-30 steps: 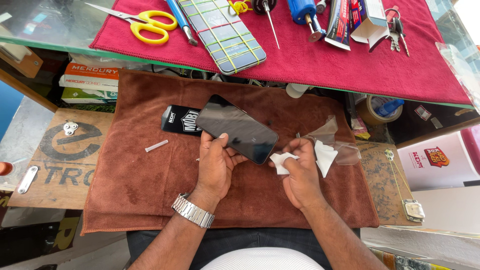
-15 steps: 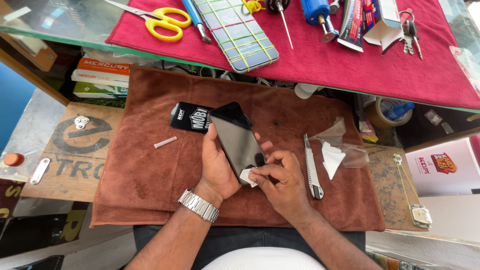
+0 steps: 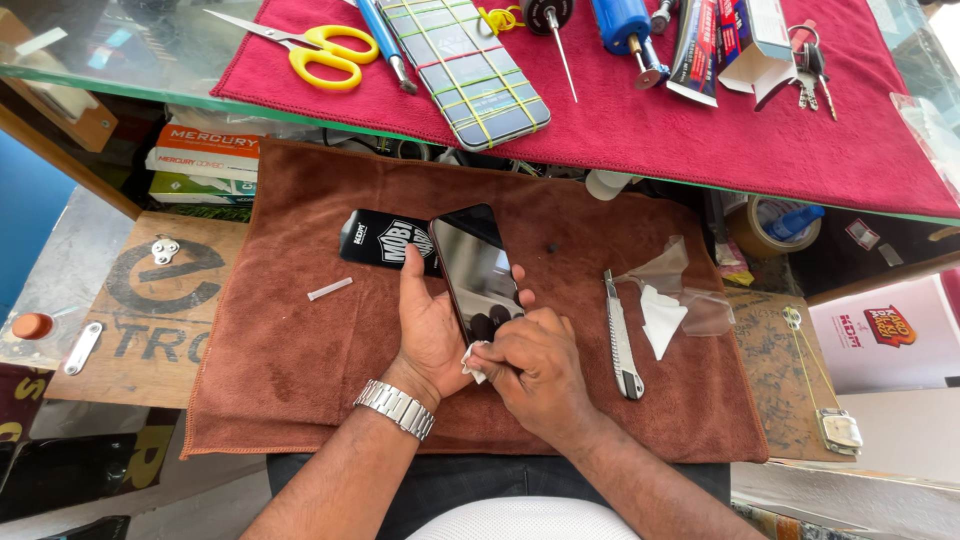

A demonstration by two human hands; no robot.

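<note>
My left hand [image 3: 425,325] grips a black smartphone [image 3: 476,265] from its left side, holding it face up over the brown towel [image 3: 300,350]. My right hand [image 3: 540,365] presses a small white wipe [image 3: 471,361] against the lower end of the phone's glossy screen. A silver watch [image 3: 395,408] is on my left wrist. A black flat packet [image 3: 385,240] lies just left of the phone's top.
A grey utility knife [image 3: 622,340] lies right of my hands, with clear film and a white tissue [image 3: 660,318] beyond it. A small white strip [image 3: 330,289] lies to the left. Above, a red cloth [image 3: 640,130] carries yellow scissors [image 3: 310,48], a rubber-banded phone [image 3: 465,65], screwdrivers and keys.
The phone turned more upright and shifted right. My right hand came in from the tissue, closed over the phone's lower end with the wipe; the knife now lies uncovered beside it.
</note>
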